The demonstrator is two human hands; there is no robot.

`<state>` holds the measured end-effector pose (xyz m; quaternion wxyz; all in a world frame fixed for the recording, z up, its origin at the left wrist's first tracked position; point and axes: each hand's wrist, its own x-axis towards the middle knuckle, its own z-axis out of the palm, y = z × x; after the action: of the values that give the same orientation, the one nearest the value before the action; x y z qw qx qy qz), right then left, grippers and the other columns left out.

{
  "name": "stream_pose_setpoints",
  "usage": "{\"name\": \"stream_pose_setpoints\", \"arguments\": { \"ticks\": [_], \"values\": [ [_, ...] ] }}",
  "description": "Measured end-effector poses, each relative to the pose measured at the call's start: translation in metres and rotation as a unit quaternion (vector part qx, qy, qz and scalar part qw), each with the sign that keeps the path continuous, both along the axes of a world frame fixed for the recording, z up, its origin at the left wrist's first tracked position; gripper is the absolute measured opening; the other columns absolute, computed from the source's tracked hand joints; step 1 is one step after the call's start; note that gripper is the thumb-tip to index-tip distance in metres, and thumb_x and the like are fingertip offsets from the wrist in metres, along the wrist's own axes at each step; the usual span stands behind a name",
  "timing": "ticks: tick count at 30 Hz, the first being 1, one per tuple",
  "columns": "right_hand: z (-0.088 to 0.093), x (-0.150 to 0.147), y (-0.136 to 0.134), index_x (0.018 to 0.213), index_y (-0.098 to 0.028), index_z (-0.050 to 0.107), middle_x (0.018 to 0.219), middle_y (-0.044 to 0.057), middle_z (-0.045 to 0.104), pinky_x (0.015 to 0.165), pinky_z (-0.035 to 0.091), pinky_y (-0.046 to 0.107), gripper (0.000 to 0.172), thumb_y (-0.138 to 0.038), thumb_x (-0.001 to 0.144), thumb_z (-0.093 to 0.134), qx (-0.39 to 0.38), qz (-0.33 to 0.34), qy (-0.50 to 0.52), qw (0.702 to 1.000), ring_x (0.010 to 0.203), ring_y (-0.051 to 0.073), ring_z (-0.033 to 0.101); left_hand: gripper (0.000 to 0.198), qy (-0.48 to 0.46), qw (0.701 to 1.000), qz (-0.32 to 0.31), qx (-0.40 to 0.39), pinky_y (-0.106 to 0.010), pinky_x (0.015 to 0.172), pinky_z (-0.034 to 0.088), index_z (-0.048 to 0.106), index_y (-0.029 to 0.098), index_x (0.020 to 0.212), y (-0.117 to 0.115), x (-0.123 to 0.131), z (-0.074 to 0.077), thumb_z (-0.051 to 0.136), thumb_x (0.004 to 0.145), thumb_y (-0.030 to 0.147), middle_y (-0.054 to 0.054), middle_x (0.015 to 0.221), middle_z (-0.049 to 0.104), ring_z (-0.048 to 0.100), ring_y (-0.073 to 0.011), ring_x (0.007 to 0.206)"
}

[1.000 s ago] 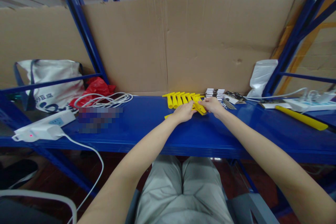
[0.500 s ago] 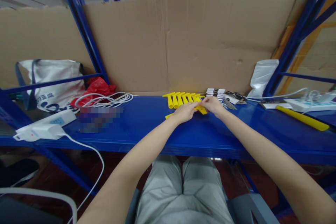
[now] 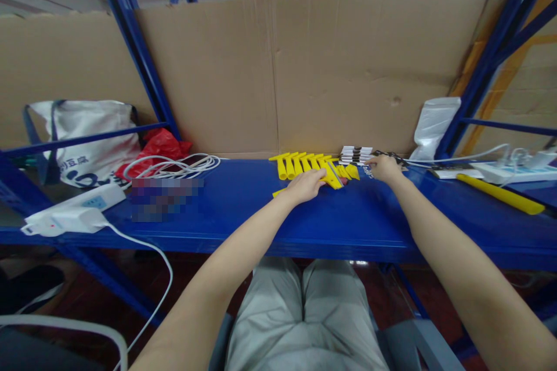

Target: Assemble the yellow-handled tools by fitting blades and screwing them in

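My left hand [image 3: 306,185] is closed around the handle of a yellow scraper [image 3: 331,176], whose wide head points right with a thin blade along its edge. The handle's end sticks out left of the hand. Behind it stands a row of several like yellow scrapers [image 3: 290,166], side by side. Small yellow pieces [image 3: 352,172] lie just right of the held scraper's head. My right hand [image 3: 386,169] is over the black-and-white printed packets [image 3: 368,173], fingers bent together at their edge; whether they pinch anything is too small to see. A stack of white-and-black packets [image 3: 354,155] lies beside its fingertips.
A long yellow strip [image 3: 500,193] and a white power strip [image 3: 520,174] lie on the right. On the left are a coiled white cable [image 3: 191,165], a red plastic bag [image 3: 163,145] and another power strip [image 3: 82,206]. Cardboard [image 3: 348,69] walls the back of the blue table [image 3: 243,203].
My right hand has left the scraper's head and moved right to the printed packets. The small yellow pieces now show. My left hand still holds the scraper in nearly the same place.
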<state>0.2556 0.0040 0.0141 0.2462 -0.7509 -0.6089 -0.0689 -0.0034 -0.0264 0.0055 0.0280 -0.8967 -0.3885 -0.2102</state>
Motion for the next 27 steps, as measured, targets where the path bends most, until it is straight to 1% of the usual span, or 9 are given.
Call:
{"name": "stream_pose_setpoints", "arguments": {
  "ticks": [3,6,9,12,16,20,23,27],
  "values": [
    [-0.007,0.012,0.0,0.101,-0.029,0.075,0.125,0.01,0.061,0.097,0.042,0.053,0.034,-0.016,0.073,0.059,-0.065,-0.041,-0.038,0.996,0.121,0.034,0.049,0.015,0.003,1.0,0.008,-0.015,-0.035,0.088,0.049,0.056,0.02,0.103,-0.001,-0.001,0.002,0.046,0.092,0.022,-0.008,0.114,0.066,0.061,-0.0234,0.109],
    [-0.009,0.012,-0.001,0.105,-0.029,0.074,0.132,0.011,0.057,0.098,0.038,0.06,0.037,-0.016,0.076,0.055,-0.103,-0.039,-0.06,0.992,0.126,0.035,0.043,0.021,0.006,1.0,0.014,-0.022,-0.036,0.09,0.049,0.057,0.02,0.11,-0.002,-0.001,0.003,0.046,0.092,0.022,-0.008,0.118,0.066,0.061,-0.0231,0.111],
    [-0.007,0.011,-0.003,0.101,-0.028,0.075,0.128,0.011,0.06,0.098,0.038,0.057,0.033,-0.018,0.078,0.054,-0.111,-0.033,-0.076,0.99,0.124,0.035,0.044,0.03,0.002,1.0,0.012,-0.02,-0.036,0.094,0.048,0.056,0.02,0.12,-0.002,-0.001,0.003,0.045,0.093,0.023,-0.008,0.124,0.064,0.06,-0.0226,0.114],
    [-0.003,0.01,-0.006,0.099,-0.027,0.075,0.12,0.013,0.063,0.095,0.039,0.055,0.028,-0.023,0.08,0.054,-0.1,-0.027,-0.094,0.99,0.12,0.034,0.047,0.036,-0.001,1.0,0.008,-0.019,-0.035,0.098,0.046,0.054,0.021,0.127,-0.001,-0.002,0.003,0.045,0.093,0.023,-0.008,0.128,0.062,0.058,-0.0214,0.118],
    [0.0,0.006,-0.011,0.109,-0.025,0.07,0.12,0.014,0.062,0.096,0.039,0.055,0.033,-0.025,0.08,0.054,-0.101,-0.043,-0.106,0.988,0.12,0.034,0.048,0.036,-0.001,1.0,0.004,-0.024,-0.034,0.1,0.045,0.056,0.018,0.127,0.0,-0.002,0.004,0.045,0.093,0.022,-0.008,0.129,0.062,0.057,-0.0212,0.119],
    [0.004,-0.001,-0.014,0.114,-0.023,0.067,0.124,0.016,0.061,0.097,0.038,0.055,0.038,-0.023,0.079,0.052,-0.128,-0.064,-0.099,0.985,0.122,0.034,0.048,0.036,-0.005,1.0,0.01,-0.027,-0.033,0.101,0.044,0.056,0.018,0.127,0.0,-0.002,0.005,0.046,0.092,0.021,-0.008,0.13,0.062,0.056,-0.0207,0.12],
    [0.004,-0.002,-0.015,0.113,-0.021,0.067,0.124,0.016,0.06,0.096,0.039,0.056,0.037,-0.025,0.08,0.052,-0.141,-0.06,-0.101,0.983,0.123,0.035,0.047,0.035,-0.006,1.0,0.008,-0.024,-0.033,0.102,0.044,0.057,0.019,0.126,0.0,-0.001,0.005,0.046,0.092,0.021,-0.007,0.13,0.062,0.057,-0.0201,0.12],
    [0.003,0.0,-0.012,0.108,-0.02,0.069,0.117,0.017,0.064,0.095,0.039,0.058,0.035,-0.024,0.077,0.053,-0.13,-0.045,-0.115,0.984,0.121,0.036,0.049,0.035,-0.006,1.0,0.009,-0.023,-0.034,0.101,0.045,0.057,0.019,0.126,0.0,-0.001,0.005,0.046,0.093,0.021,-0.007,0.129,0.062,0.057,-0.0203,0.12]
  ]
}}
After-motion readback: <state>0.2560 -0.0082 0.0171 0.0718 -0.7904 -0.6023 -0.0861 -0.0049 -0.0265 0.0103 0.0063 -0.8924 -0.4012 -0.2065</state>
